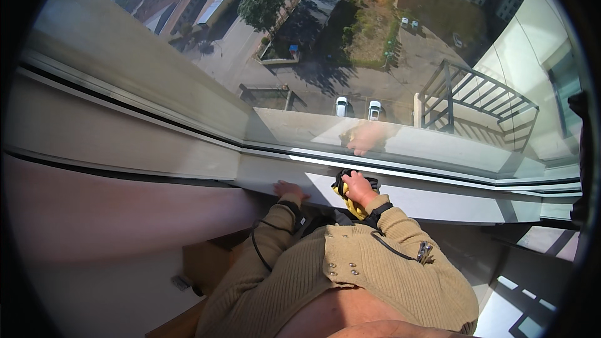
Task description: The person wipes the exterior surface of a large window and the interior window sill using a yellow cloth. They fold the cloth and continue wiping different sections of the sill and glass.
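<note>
My right hand (359,188) presses a yellow and black cloth (348,195) onto the white window sill (438,201), close under the glass. Its fingers are closed over the cloth. My left hand (288,190) lies flat on the sill's near edge a little to the left, fingers apart, holding nothing. Both forearms wear tan knitted sleeves with dark cuffs. A faint reflection of the right hand shows in the window pane (375,87) just above it.
The window frame (125,119) runs from the left across to the right. A white wall (94,225) drops below the sill at the left. A thin black cable (256,247) hangs by my left sleeve. Far below outside lie parked cars, trees and a balcony railing (482,97).
</note>
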The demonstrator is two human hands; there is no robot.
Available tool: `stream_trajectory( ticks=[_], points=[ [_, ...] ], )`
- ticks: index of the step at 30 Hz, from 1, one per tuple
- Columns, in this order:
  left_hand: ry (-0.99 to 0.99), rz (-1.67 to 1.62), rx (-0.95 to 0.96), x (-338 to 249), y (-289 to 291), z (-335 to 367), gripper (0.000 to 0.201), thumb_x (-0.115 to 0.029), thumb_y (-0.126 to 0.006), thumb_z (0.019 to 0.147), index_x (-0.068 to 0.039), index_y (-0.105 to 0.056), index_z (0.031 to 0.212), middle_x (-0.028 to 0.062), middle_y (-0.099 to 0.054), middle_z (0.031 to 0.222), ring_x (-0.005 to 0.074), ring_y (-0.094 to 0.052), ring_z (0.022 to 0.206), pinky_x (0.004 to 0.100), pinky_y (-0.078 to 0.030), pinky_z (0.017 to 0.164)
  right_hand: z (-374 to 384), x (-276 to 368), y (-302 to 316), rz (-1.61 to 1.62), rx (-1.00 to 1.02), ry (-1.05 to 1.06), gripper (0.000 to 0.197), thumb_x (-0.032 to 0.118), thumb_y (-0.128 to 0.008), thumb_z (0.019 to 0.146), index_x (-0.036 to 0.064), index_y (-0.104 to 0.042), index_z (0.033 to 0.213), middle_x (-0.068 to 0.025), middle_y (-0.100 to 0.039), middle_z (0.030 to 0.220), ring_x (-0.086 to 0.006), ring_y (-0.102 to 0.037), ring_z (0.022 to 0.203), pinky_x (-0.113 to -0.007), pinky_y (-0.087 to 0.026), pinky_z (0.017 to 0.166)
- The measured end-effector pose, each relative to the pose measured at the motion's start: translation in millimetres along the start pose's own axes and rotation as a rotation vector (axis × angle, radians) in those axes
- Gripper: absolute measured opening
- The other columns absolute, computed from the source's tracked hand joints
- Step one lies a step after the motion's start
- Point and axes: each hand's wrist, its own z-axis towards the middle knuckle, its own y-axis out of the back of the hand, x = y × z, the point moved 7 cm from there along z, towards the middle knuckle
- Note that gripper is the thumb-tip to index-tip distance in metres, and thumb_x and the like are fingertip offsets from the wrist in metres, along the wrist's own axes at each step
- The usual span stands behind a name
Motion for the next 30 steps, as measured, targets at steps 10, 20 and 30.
stream_trajectory(
  ticks=[10,20,30],
  points=[
    [0.093,0.014,0.001,3,-4,4,0.111,-0.066,-0.067,0.066,-0.003,-0.019,0.144,0.0200,-0.009,0.151,0.0425,-0.011,0.137,0.0469,-0.016,0.112,-70,-83,40,0.044,-0.082,-0.227,0.033,0.012,-0.066,0.065,0.0164,-0.057,0.096,-0.0105,-0.052,0.093,-0.0347,-0.051,0.089,-0.042,-0.045,0.077],
    [0.055,0.080,0.053,2,2,5,0.109,-0.069,-0.067,0.063,-0.008,-0.026,0.143,0.0147,-0.012,0.152,0.0389,-0.014,0.138,0.0437,-0.018,0.112,-214,-247,91,0.187,-0.342,-0.731,0.034,0.011,-0.069,0.066,0.0110,-0.056,0.097,-0.0145,-0.053,0.098,-0.0380,-0.053,0.095,-0.043,-0.046,0.083],
    [0.058,0.060,-0.020,3,0,4,0.110,-0.067,-0.068,0.064,-0.001,-0.027,0.141,0.0209,-0.014,0.150,0.0438,-0.014,0.136,0.0470,-0.023,0.110,-311,-390,118,0.274,-0.633,-1.112,0.042,0.017,-0.067,0.069,0.0046,-0.055,0.108,-0.0206,-0.063,0.101,-0.0368,-0.059,0.097,-0.040,-0.047,0.084]
  ],
)
